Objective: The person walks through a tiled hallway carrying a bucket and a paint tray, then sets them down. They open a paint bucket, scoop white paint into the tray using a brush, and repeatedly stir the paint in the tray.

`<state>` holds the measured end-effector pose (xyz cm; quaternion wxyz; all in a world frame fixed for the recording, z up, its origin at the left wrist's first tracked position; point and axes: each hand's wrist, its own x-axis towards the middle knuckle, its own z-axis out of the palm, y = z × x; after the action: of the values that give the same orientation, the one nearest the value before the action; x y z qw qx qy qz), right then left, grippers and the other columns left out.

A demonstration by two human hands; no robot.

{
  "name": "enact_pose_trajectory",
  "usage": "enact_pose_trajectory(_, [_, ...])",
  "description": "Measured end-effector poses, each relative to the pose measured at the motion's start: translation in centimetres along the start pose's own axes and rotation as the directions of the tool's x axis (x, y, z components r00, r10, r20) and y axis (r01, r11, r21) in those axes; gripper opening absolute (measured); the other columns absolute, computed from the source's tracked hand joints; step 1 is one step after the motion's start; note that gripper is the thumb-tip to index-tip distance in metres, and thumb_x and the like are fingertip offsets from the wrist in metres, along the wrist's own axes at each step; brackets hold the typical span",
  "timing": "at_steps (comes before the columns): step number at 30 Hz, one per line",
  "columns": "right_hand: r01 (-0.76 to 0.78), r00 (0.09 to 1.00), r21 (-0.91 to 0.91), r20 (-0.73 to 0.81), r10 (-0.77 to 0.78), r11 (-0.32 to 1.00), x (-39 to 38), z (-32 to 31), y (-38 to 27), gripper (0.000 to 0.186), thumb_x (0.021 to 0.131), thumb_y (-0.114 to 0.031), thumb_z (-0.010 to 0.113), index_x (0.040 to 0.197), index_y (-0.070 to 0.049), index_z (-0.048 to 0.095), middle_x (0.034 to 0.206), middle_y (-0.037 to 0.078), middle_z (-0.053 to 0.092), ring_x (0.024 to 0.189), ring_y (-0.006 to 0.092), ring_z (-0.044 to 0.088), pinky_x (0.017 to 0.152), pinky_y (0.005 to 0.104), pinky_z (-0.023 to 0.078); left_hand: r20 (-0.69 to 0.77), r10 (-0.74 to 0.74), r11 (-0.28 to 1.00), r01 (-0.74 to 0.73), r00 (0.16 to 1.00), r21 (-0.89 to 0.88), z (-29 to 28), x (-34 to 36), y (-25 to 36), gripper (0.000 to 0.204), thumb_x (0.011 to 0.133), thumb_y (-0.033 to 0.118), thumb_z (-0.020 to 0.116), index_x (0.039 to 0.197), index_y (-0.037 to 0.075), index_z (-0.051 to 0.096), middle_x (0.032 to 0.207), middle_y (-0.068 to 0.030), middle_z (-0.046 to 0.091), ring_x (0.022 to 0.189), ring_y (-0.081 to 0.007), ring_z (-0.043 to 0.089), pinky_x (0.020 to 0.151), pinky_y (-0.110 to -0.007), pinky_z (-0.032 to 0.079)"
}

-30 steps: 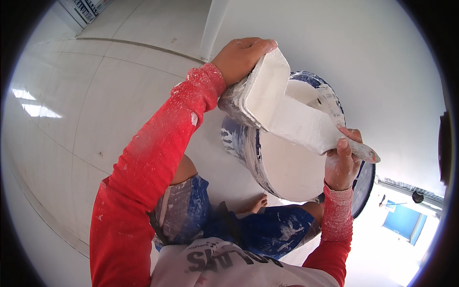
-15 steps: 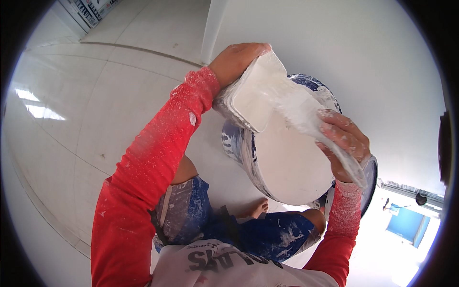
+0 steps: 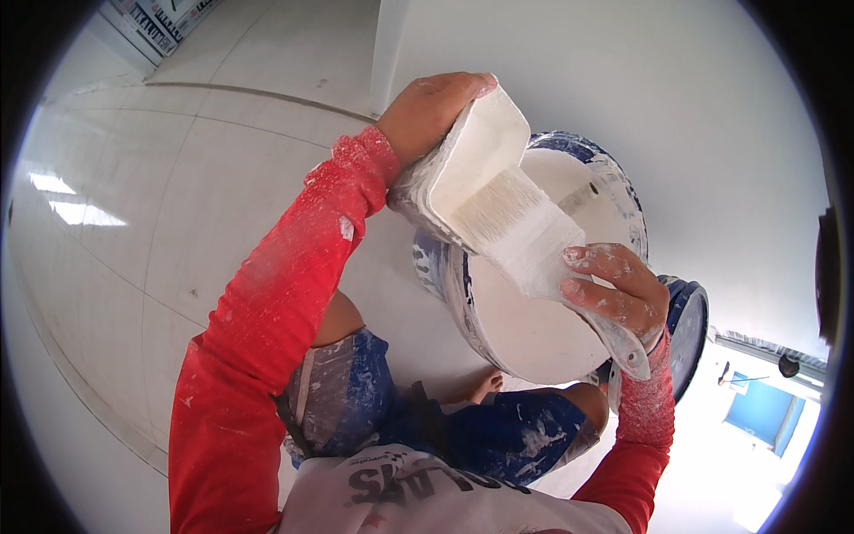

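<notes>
The person's left hand (image 3: 436, 111), reaching in from a long red sleeve (image 3: 258, 294) speckled with white, is clamped over the far upper end of a boxy, white-coated rectangular container (image 3: 422, 191), its fingertips curled onto the rim. The container is held tilted above the left side of a large round blue bucket (image 3: 434, 264) smeared with white, its open mouth turned toward the right hand (image 3: 623, 289). That right hand grips a wide, flat brush (image 3: 538, 249) caked in white, two fingers lying over its body near the handle; the thumb is hidden, so I cannot tell how it bears on the underside. The brush's pale bristles reach into the container's mouth on its lower right side, while the handle slants down to the right, its rounded tip ending close beside the right wrist. Below the brush, a smooth, off-white liquid (image 3: 534, 334) fills much of the bucket's opening. Just right of the bucket stands a smaller dark blue round pail (image 3: 689, 334), partly hidden by the right hand and cuff. The person's blue shorts (image 3: 525, 427) are splashed with white, and a bare foot (image 3: 483, 384) shows near the bucket on the pale tiled floor (image 3: 107, 249).
</notes>
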<state>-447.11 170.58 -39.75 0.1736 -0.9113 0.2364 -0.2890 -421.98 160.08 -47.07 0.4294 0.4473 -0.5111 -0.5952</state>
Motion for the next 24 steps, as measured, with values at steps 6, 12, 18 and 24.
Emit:
enact_pose_trajectory(6, [-0.049,0.993,-0.013,0.107,0.050,0.999,-1.3,-2.2,-1.0,0.036,0.063,-0.021,0.083,0.093,-0.006,0.069,0.096,0.015,0.067,0.082,0.0293,0.068,0.070,0.0335,0.056,0.009,-0.039,0.999,0.039,0.999,0.005,0.0,0.0,0.0,0.045,0.090,0.044,0.050,0.107,0.005,0.064,0.097,-0.0086,0.067,0.085,-0.0178,0.061,0.080,-0.029,0.046])
enact_pose_trajectory(12, [-0.339,0.939,-0.042,0.050,0.341,0.940,-3.2,-3.3,-0.3,0.024,0.070,-0.004,0.076,0.094,-0.005,0.070,0.096,0.014,0.068,0.086,0.0268,0.067,0.072,0.0343,0.055,0.034,-0.028,0.999,0.030,0.999,-0.035,-0.3,0.2,-0.4,0.045,0.090,0.044,0.050,0.106,0.004,0.063,0.096,-0.0082,0.066,0.084,-0.0179,0.060,0.080,-0.029,0.046])
enact_pose_trajectory(18, [-0.768,0.623,0.131,0.380,0.684,0.627,-2.7,2.8,6.9,0.023,0.078,-0.012,0.072,0.099,-0.004,0.070,0.093,0.011,0.068,0.080,0.0228,0.065,0.072,0.0294,0.052,0.074,-0.173,0.956,0.185,0.982,-0.228,-0.3,0.5,-0.9,0.046,0.087,0.047,0.054,0.106,0.006,0.062,0.094,-0.0061,0.064,0.083,-0.0163,0.059,0.077,-0.031,0.046])
enact_pose_trajectory(24, [-0.760,0.463,-0.159,0.548,0.696,0.631,-3.1,9.2,8.7,0.024,0.078,-0.012,0.074,0.100,-0.005,0.069,0.095,0.009,0.069,0.084,0.0188,0.065,0.082,0.0297,0.052,0.036,-0.209,0.954,0.212,0.977,-0.210,-0.1,0.7,-1.2,0.049,0.084,0.050,0.056,0.106,0.006,0.062,0.093,-0.0060,0.063,0.082,-0.0157,0.059,0.075,-0.029,0.047])
